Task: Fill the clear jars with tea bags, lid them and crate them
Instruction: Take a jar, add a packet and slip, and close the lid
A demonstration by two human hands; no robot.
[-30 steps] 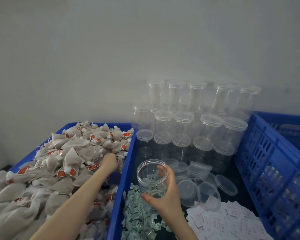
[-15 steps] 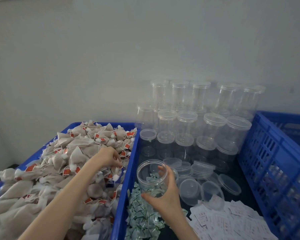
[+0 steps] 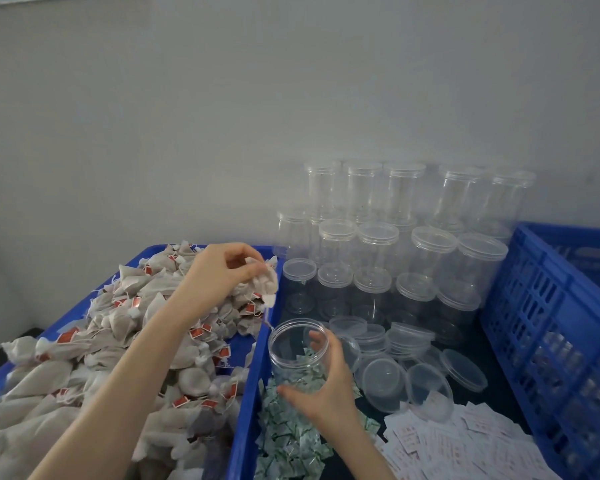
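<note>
Pinching a tea bag (image 3: 264, 284) at frame centre, the left hand (image 3: 222, 271) holds it above the open clear jar (image 3: 298, 355), which the right hand (image 3: 326, 386) keeps in its grip, lower centre.

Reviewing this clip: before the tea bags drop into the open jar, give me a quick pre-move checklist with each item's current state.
1. Left hand grips tea bags: ok.
2. Right hand holds the open jar steady: ok.
3. Jar mouth unlidded and facing up: ok.
4. Bags directly over the mouth: not ok, they hang up and left of it, above the blue bin's rim.
5. Jar empty inside: cannot tell; green packets show through the clear wall.
6. Loose lids near the right hand: ok.
</note>
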